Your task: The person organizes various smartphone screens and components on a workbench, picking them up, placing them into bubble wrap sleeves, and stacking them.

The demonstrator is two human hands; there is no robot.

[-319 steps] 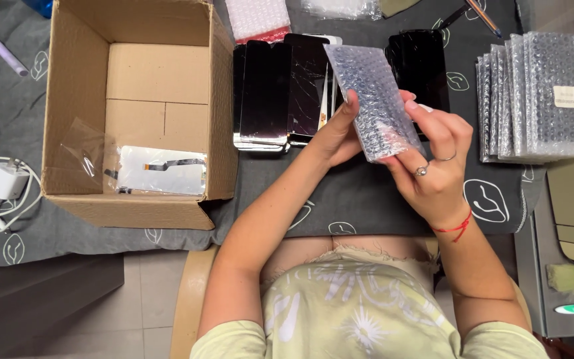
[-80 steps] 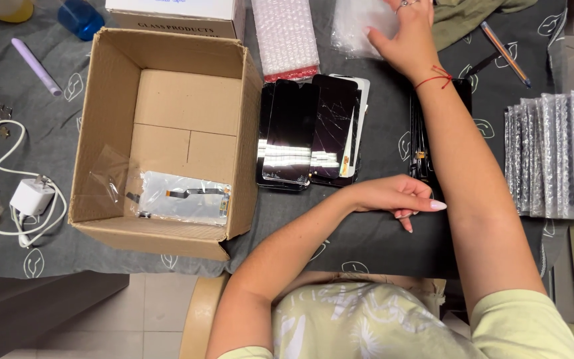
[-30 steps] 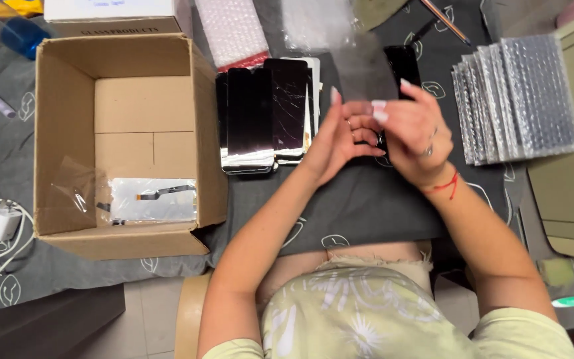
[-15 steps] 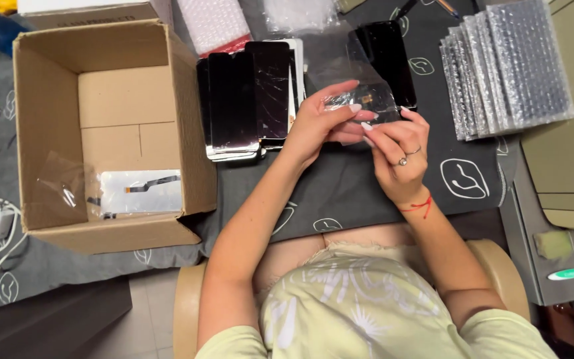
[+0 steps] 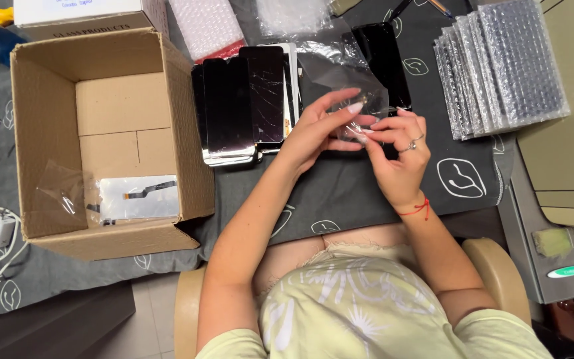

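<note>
Fingers [image 5: 367,126] of both hands pinch a clear plastic sleeve [image 5: 340,80] above the dark surface [image 5: 367,193], left hand [image 5: 317,129] and right hand [image 5: 400,149] touching. Just left lies a stack of black screens [image 5: 240,103], then an open cardboard box [image 5: 48,139].

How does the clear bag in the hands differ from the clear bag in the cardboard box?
The held clear bag looks empty and crumpled, pinched by both hands; the boxed bag lies flat, untouched, holding a white panel. One is over the table, the other inside the cardboard box. Both are transparent plastic.
</note>
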